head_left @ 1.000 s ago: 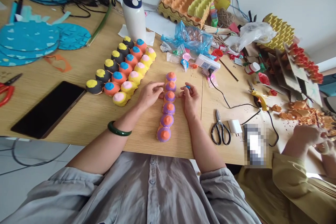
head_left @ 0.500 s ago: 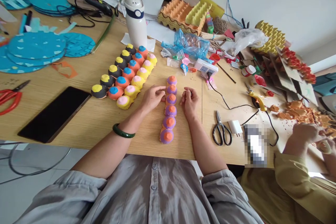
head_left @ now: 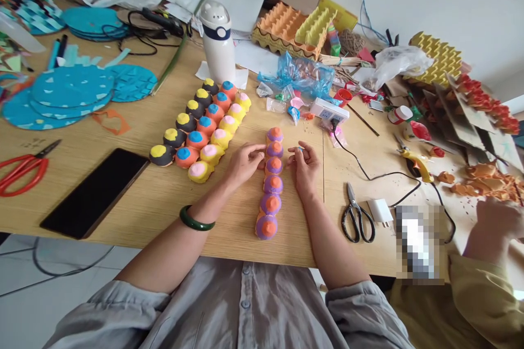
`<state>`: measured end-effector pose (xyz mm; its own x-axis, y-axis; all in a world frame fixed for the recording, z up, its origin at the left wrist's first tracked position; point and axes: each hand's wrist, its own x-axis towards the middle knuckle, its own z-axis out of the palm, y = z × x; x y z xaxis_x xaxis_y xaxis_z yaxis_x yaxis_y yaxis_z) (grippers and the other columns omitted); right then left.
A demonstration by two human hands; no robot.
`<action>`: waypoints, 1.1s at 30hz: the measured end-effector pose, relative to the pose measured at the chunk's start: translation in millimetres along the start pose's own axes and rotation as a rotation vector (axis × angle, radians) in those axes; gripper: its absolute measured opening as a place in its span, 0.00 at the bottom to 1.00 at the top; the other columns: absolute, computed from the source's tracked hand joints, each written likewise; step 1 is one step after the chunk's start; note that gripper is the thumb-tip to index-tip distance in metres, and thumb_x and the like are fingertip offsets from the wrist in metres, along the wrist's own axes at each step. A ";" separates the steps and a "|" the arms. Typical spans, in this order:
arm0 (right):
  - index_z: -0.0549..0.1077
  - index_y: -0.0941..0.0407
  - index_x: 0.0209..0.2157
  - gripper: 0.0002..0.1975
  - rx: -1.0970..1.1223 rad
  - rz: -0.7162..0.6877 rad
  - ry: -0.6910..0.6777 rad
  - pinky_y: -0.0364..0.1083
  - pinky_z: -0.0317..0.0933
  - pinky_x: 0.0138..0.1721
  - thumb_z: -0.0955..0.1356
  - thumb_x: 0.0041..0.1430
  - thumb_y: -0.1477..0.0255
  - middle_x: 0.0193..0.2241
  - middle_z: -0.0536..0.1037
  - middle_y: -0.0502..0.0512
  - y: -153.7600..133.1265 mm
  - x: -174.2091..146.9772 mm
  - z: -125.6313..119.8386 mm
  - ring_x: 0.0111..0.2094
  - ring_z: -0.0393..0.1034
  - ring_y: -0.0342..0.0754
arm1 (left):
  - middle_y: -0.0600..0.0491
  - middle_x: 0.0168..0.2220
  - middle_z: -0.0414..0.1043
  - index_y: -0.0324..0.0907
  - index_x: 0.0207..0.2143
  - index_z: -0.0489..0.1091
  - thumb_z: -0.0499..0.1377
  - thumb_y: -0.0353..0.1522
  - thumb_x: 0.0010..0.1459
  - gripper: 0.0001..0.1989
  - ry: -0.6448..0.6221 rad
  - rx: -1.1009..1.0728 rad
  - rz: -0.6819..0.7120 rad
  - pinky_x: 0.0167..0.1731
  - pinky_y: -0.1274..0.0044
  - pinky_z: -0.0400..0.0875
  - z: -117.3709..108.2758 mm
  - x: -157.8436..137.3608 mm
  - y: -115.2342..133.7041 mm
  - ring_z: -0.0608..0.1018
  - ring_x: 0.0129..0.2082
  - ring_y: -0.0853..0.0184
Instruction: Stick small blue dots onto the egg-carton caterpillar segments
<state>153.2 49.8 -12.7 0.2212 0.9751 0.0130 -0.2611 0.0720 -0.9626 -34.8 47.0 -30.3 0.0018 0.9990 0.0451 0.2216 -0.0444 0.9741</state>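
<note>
A strip of egg carton cups (head_left: 272,204) covered in purple clay with orange tops lies lengthwise in front of me. My left hand (head_left: 245,164) is at its left side, index finger stretched to the cups near the far end; whether it touches them I cannot tell. To the right of the strip, my right hand (head_left: 306,168) is loosely curled with the fingers apart. A tiny blue speck shows at its fingertips, too small to name. Left of my hands stand three coloured rows: black cups (head_left: 175,137), orange-red cups (head_left: 197,140) and yellow cups (head_left: 212,152).
A phone (head_left: 96,192) and red scissors (head_left: 27,169) lie left. Black-handled scissors (head_left: 357,218), a white charger (head_left: 380,211), a corded yellow glue gun (head_left: 415,164) and a power strip (head_left: 331,110) are right. A white bottle (head_left: 219,46) stands behind the rows. A co-worker's hand (head_left: 497,223) is far right.
The view has shifted, so the table things sit lower and farther right. My right hand's fingers have loosened and spread a little. The left hand stays beside the purple strip.
</note>
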 end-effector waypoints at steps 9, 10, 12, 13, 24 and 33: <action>0.68 0.52 0.33 0.23 -0.067 0.068 0.019 0.38 0.55 0.14 0.79 0.54 0.53 0.19 0.76 0.41 -10.6 -3.0 0.7 0.12 0.64 0.38 | 0.43 0.56 0.78 0.42 0.53 0.79 0.59 0.36 0.66 0.17 -0.032 -0.124 -0.039 0.36 0.73 0.86 1.8 -13.0 14.5 0.85 0.42 0.63; 0.67 0.52 0.32 0.23 -0.061 0.079 0.020 0.38 0.55 0.14 0.79 0.54 0.54 0.20 0.77 0.41 -11.7 -4.2 0.5 0.12 0.63 0.37 | 0.43 0.57 0.77 0.42 0.53 0.79 0.60 0.37 0.66 0.17 -0.034 -0.131 -0.056 0.37 0.72 0.87 1.1 -15.0 15.3 0.85 0.42 0.63; 0.69 0.52 0.34 0.20 -0.065 0.099 0.035 0.38 0.57 0.15 0.78 0.57 0.55 0.20 0.77 0.42 -14.1 -7.3 -0.4 0.13 0.63 0.37 | 0.43 0.58 0.76 0.44 0.55 0.79 0.61 0.38 0.67 0.17 -0.033 -0.090 -0.079 0.40 0.71 0.87 -2.1 -18.5 17.8 0.84 0.46 0.61; 0.70 0.52 0.36 0.19 -0.079 0.114 0.043 0.38 0.58 0.15 0.78 0.59 0.56 0.21 0.78 0.42 -15.7 -9.2 -0.9 0.13 0.64 0.38 | 0.44 0.58 0.76 0.45 0.56 0.78 0.61 0.38 0.68 0.17 -0.035 -0.066 -0.090 0.40 0.71 0.88 -4.5 -19.9 19.7 0.84 0.48 0.60; 0.80 0.46 0.43 0.04 -0.319 0.152 0.026 0.42 0.68 0.18 0.73 0.68 0.71 0.25 0.82 0.47 -34.0 -31.5 -11.2 0.18 0.74 0.43 | 0.55 0.57 0.77 0.68 0.57 0.78 0.61 0.37 0.69 0.18 0.010 0.041 -0.365 0.33 0.67 0.91 -21.0 -30.8 55.1 0.85 0.41 0.60; 0.80 0.44 0.49 0.13 -0.337 0.158 0.021 0.44 0.69 0.17 0.73 0.67 0.75 0.32 0.85 0.51 -37.2 -38.7 -13.2 0.21 0.77 0.46 | 0.56 0.51 0.81 0.74 0.51 0.80 0.61 0.38 0.62 0.19 0.094 0.174 -0.470 0.19 0.55 0.86 -19.9 -28.2 66.4 0.84 0.31 0.52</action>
<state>166.7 6.6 19.1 0.2232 0.9639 -0.1452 0.0300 -0.1557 -0.9874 -39.5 15.7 37.5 -0.2236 0.9050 -0.3618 0.3365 0.4201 0.8428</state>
